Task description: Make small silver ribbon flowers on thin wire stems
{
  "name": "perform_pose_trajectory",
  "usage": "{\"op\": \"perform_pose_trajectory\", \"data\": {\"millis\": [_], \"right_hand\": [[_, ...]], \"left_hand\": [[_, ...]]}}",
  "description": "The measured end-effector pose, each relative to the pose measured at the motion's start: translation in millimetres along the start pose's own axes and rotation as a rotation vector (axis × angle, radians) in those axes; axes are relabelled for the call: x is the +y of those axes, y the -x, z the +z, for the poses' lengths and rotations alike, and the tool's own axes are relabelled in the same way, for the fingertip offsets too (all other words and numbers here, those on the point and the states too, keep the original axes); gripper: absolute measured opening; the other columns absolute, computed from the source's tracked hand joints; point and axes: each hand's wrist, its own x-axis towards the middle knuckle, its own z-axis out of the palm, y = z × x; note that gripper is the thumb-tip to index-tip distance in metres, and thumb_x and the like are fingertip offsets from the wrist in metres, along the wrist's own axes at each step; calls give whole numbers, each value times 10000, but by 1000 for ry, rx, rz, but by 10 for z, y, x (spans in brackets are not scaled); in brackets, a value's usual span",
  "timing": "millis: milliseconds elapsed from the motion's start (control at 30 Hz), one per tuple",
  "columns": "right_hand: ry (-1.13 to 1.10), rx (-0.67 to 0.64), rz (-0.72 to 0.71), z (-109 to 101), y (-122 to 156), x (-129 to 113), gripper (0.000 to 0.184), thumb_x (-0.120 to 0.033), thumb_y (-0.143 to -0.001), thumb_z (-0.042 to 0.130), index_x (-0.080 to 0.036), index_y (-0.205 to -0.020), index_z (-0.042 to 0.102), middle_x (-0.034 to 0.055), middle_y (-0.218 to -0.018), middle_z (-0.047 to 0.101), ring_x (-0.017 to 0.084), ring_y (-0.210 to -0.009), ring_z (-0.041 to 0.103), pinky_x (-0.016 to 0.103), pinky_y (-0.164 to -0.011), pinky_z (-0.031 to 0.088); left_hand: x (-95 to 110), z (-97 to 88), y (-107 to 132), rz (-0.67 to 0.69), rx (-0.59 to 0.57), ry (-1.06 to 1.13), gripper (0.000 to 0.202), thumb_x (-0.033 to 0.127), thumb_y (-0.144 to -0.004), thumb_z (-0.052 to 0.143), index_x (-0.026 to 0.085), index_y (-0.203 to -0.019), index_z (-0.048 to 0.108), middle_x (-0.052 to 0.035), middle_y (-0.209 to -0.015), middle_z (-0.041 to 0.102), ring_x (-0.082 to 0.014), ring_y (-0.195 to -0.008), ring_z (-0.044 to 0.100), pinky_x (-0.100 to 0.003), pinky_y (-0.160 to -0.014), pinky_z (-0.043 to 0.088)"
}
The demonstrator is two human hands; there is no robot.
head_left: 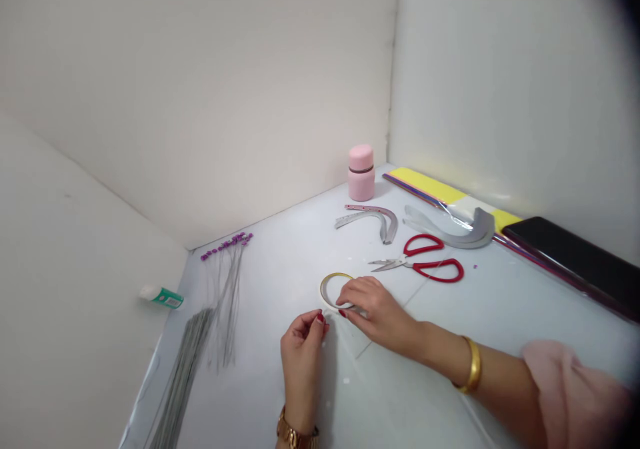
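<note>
A narrow roll of tape (327, 294), pale with a yellowish inner rim, stands tilted above the table. My right hand (373, 309) grips its near right side between thumb and fingers. Just left of the roll, my left hand (303, 342) is closed in a pinch. Something small and whitish shows at its fingertips, too small to make out. Behind the roll lie red-handled scissors (433, 262), their blades slightly apart and pointing left.
Thin wires with purple tips (230, 244) and a bundle of grey wires (185, 376) lie left, near a green-and-white tube (167, 298). Farther back are a pink flask (361, 174), curved strips (387, 222), a clear-wrapped curved bundle (465, 236), yellow-topped sheets (425, 184) and a black phone-like slab (575, 256).
</note>
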Motion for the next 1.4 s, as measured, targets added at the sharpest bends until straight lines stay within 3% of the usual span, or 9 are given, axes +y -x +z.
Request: {"op": "perform_pose_trajectory", "data": {"millis": [100,300,433,600,767,867,1033,1167,1400], "right_hand": [[63,-20,40,-202,146,132,108,-180,-786,540,-205,-875,596,38,-874,603,184,-841,542,323,-782,391],[271,76,257,-847,513,662,167,-181,-813,450,-165,-913,582,110,-965,583,248,-926,527,379,-794,417],[345,4,273,-1102,605,815,198,-125,-792,427,-180,-887,592,83,-899,588,232,-876,541,350,-738,437],[377,-159,160,-988,641,689,121,-146,-751,555,-177,-859,601,93,-1012,566,235,-940,507,359,-811,404],[383,-255,144,-911,795,503,81,-152,-764,555,-169,-690,582,57,-780,586,194,-759,546,309,-700,430],[370,-247,152,-993,786,484,85,-228,-807,519,-189,-802,595,47,-818,594,177,-774,554,272,-686,442],[410,-165,186,-1049,503,766,394,-61,-742,439,-157,-1116,517,132,-1069,556,236,-960,523,369,-809,421],[415,-198,141,-998,351,1011,539,-18,-656,435,-128,-1181,491,149,-1052,557,243,-912,544,367,-774,443],[439,-223,95,-970,398,1251,633,22,-571,413,-170,-1164,525,128,-1157,526,290,-1059,476,450,-871,377]], "left_hand": [[-21,-18,-29,-13,23,-8,193,280,-713,624,117,-807,667,-35,-714,661,-141,-662,576,-251,-660,441],[-17,-4,-33,-52,71,-7,249,286,-719,615,109,-894,628,-49,-813,644,-148,-725,596,-261,-714,450],[-13,0,-28,-77,71,-7,253,289,-700,634,117,-886,627,-39,-813,647,-146,-733,598,-254,-718,448],[-65,-17,-50,-87,76,19,254,279,-661,668,132,-866,635,-20,-780,653,-135,-722,596,-241,-715,448],[-132,-18,-110,-106,82,65,256,279,-628,683,139,-838,638,-17,-767,667,-146,-720,610,-250,-706,462],[-131,-13,-108,-106,79,67,262,282,-606,705,141,-821,657,-10,-750,673,-146,-715,612,-241,-699,461],[-47,-11,-26,-63,87,79,232,291,-635,684,139,-811,680,-26,-784,696,-154,-731,629,-250,-725,466],[-11,-21,-8,-33,61,87,250,284,-655,683,106,-832,681,-69,-805,695,-169,-715,634,-275,-718,481],[-74,-18,-38,-25,62,118,247,270,-712,634,100,-890,652,-71,-814,678,-157,-722,634,-284,-735,482]]}}
